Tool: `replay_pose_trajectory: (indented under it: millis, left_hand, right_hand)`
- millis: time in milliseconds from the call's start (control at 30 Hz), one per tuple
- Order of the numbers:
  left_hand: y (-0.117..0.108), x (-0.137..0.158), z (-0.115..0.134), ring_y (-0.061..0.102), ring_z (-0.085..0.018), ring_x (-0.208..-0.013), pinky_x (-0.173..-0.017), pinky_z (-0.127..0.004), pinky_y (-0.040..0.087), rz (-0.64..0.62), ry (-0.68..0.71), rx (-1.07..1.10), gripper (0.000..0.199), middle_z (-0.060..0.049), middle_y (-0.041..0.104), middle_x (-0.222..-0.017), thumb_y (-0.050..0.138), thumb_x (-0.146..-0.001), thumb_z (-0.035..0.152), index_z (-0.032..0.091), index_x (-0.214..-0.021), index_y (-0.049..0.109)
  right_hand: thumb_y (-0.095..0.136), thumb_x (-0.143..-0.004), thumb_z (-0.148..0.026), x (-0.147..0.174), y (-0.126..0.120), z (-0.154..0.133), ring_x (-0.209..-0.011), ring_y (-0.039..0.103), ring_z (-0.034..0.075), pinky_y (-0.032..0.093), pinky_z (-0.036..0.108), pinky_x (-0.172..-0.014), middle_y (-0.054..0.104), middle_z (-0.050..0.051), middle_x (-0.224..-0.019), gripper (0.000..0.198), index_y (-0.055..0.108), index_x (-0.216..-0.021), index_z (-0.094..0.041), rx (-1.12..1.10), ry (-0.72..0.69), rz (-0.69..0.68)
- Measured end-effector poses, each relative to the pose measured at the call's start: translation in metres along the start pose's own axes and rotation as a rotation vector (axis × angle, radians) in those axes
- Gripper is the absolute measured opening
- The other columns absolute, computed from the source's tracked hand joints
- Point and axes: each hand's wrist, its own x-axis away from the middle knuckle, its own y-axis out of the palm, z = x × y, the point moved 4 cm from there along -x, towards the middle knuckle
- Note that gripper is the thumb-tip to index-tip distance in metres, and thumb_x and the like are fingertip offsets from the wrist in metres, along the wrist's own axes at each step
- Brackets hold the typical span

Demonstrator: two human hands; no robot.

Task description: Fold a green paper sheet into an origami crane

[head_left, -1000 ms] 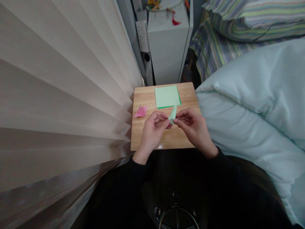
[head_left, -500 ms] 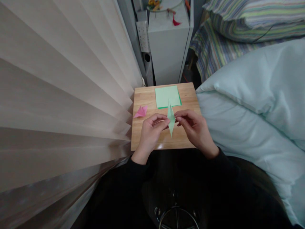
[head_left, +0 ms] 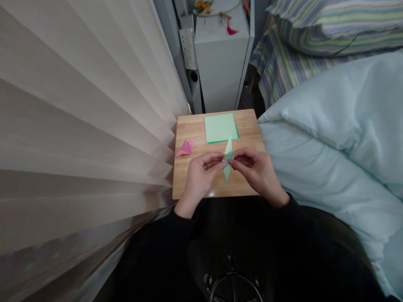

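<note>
A folded piece of light green origami paper is held above the small wooden table, with one long point toward the far side and another toward me. My left hand pinches its left side between thumb and fingers. From the right, my right hand pinches the middle, where a darker green flap shows between the fingertips. Just beyond the hands lies a stack of green paper sheets. A pink folded paper figure rests on the table to the left of my left hand.
Pleated pale curtains hang along the table's left edge. On the right, a bed with a light blue quilt comes up against the table. A white cabinet stands behind it, with a red tassel on top.
The green folded paper has turned and opened out, so a crosswise flap now shows at its middle. The right hand's fingertips have moved slightly left, onto that middle.
</note>
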Motion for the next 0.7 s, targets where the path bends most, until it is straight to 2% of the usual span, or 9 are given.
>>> replay_pose_trajectory:
  millis: [67,167,300,400,500,700]
  left_hand:
    - [0.001,0.001,-0.003,0.077,-0.019,-0.086,-0.09,-0.037,0.062,-0.025,-0.081,0.047,0.029,-0.006,0.08,-0.093,0.089,-0.071,0.027,0.015,-0.095,0.078]
    - [0.003,0.003,-0.008,0.076,-0.017,-0.077,-0.084,-0.036,0.064,-0.054,-0.223,0.105,0.032,-0.006,0.08,-0.088,0.089,-0.073,0.032,0.014,-0.098,0.079]
    - [0.0,0.002,-0.012,0.074,-0.014,-0.074,-0.082,-0.032,0.064,0.031,-0.265,0.139,0.028,-0.005,0.08,-0.086,0.093,-0.068,0.032,0.014,-0.086,0.08]
    - [-0.002,0.002,-0.014,0.072,-0.013,-0.073,-0.08,-0.03,0.063,0.07,-0.299,0.162,0.028,-0.003,0.079,-0.084,0.095,-0.064,0.029,0.014,-0.082,0.079]
    - [-0.003,0.002,-0.014,0.072,-0.013,-0.074,-0.082,-0.032,0.063,0.086,-0.33,0.158,0.03,-0.003,0.078,-0.081,0.097,-0.059,0.027,0.013,-0.079,0.079]
    - [-0.005,0.002,-0.015,0.07,-0.011,-0.071,-0.082,-0.029,0.061,0.09,-0.37,0.099,0.033,-0.002,0.077,-0.077,0.1,-0.053,0.028,0.014,-0.076,0.08]
  right_hand:
    - [0.09,-0.072,-0.038,-0.001,0.0,0.004,-0.065,0.067,0.014,0.056,0.03,-0.064,0.074,0.001,-0.075,0.027,0.073,-0.081,-0.019,-0.139,0.093,0.01]
    - [0.09,-0.071,-0.042,-0.002,0.002,0.011,-0.062,0.066,0.013,0.056,0.028,-0.06,0.074,0.001,-0.072,0.03,0.073,-0.078,-0.019,-0.251,0.217,0.004]
    - [0.092,-0.067,-0.044,-0.001,0.008,0.02,-0.059,0.066,0.012,0.059,0.028,-0.059,0.071,-0.001,-0.068,0.035,0.07,-0.076,-0.019,-0.287,0.345,-0.066]
    - [0.092,-0.066,-0.042,0.001,0.011,0.024,-0.057,0.067,0.012,0.06,0.028,-0.06,0.071,-0.002,-0.069,0.035,0.069,-0.078,-0.019,-0.286,0.36,-0.092]
    - [0.092,-0.066,-0.042,0.002,0.009,0.028,-0.063,0.07,0.013,0.063,0.031,-0.066,0.072,-0.001,-0.075,0.033,0.071,-0.079,-0.019,-0.253,0.344,-0.062]
    - [0.098,-0.056,-0.038,0.003,0.007,0.035,-0.067,0.074,0.018,0.065,0.036,-0.074,0.076,0.003,-0.071,0.037,0.074,-0.075,-0.017,-0.229,0.447,0.0]
